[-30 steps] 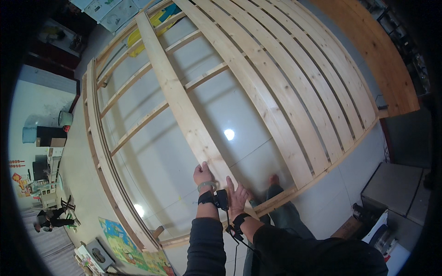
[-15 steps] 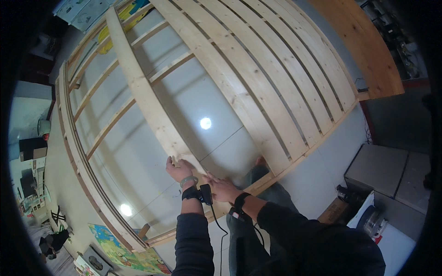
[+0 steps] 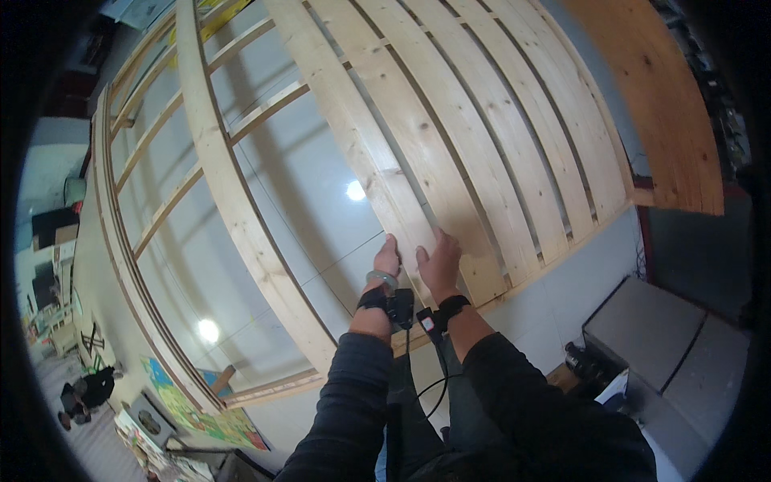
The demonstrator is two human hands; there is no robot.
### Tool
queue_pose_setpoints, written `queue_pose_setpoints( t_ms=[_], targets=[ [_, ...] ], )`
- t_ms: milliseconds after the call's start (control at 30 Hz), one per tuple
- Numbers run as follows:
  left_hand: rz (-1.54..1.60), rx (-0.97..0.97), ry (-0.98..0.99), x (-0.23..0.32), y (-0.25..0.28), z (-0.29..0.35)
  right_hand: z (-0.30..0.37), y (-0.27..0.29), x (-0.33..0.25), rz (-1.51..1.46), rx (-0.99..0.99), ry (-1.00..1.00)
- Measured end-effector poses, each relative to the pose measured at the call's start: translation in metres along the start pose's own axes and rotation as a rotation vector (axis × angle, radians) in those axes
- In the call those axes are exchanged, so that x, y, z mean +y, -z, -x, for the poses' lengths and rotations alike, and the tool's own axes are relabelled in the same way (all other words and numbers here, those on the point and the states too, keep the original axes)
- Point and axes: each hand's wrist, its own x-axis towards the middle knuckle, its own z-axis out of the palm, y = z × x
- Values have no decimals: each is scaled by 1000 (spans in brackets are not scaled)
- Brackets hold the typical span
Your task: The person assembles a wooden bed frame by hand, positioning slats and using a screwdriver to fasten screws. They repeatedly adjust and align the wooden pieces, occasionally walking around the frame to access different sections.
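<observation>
A pale wooden slat [image 3: 365,161] runs away from me across a large wooden frame, and both my hands are at its near part. Along its left edge rests my left hand [image 3: 387,261], with fingers closed around that edge. My right hand [image 3: 440,261] grips the opposite edge, thumb on top and fingertips by the gap beside the neighbouring slat [image 3: 422,132]. To the left, another slat [image 3: 233,189] lies apart from both hands, across a wide opening. Black straps with small devices circle both wrists.
Crosswise rails [image 3: 269,111] show between the spaced slats, with pale tiled floor beneath. Several stacked strips [image 3: 120,233] form the frame's left side. A brown board [image 3: 654,96] stands at the right; grey boxes [image 3: 642,333] sit below it. A colourful mat [image 3: 213,414] lies at lower left.
Both hands have left the separate left slat and moved right onto the first slat of the closely spaced group. The view has also shifted.
</observation>
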Motion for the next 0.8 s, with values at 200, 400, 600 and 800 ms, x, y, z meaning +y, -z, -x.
queue_pose_setpoints(
  t_ms=[200,400,600,800],
  targets=[
    [-115,671,-399,16,-41,68,-24,22,-20,-170,-400,-183],
    [-165,858,-406,1,6,138,23,38,-74,-158,-370,57],
    [-97,953,-441,-46,78,174,104,16,-109,-219,-505,43],
    [-110,983,-425,-68,148,175,148,-14,-150,-323,-421,102]
  ],
)
